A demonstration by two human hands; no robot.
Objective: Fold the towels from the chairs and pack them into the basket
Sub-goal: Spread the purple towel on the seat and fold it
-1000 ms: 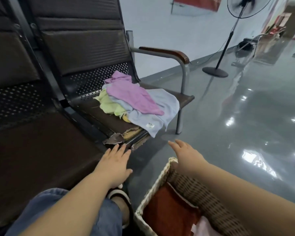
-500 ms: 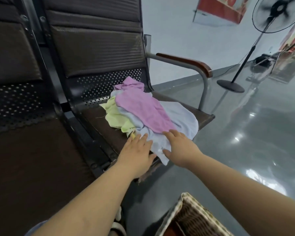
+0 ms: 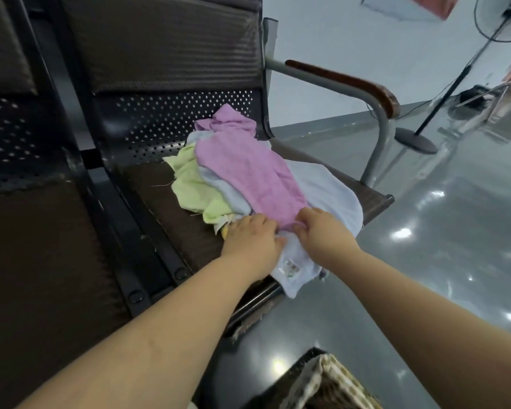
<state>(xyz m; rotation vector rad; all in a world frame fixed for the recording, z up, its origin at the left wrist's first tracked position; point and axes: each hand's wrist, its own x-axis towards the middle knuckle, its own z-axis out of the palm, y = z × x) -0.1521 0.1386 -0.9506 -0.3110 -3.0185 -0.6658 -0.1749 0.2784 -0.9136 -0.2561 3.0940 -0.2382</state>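
A heap of towels lies on the right-hand chair seat (image 3: 165,208): a pink towel (image 3: 248,175) on top, a pale blue towel (image 3: 328,196) under it hanging over the front edge, and a light green towel (image 3: 195,190) to the left. My left hand (image 3: 252,237) and my right hand (image 3: 322,231) sit side by side at the pink towel's near edge, fingers curled into the cloth and pinching it. Only a corner of the woven basket (image 3: 328,385) shows, at the bottom of the view.
A second dark chair seat (image 3: 36,261) is to the left. The chair's metal armrest with a wooden cap (image 3: 354,84) rises behind the towels. A standing fan's base (image 3: 416,140) sits on the glossy grey floor (image 3: 425,261) at the right.
Both hands have reached forward from near the basket to the towel heap and closed on the pink towel's near edge. The view has moved closer to the chair.
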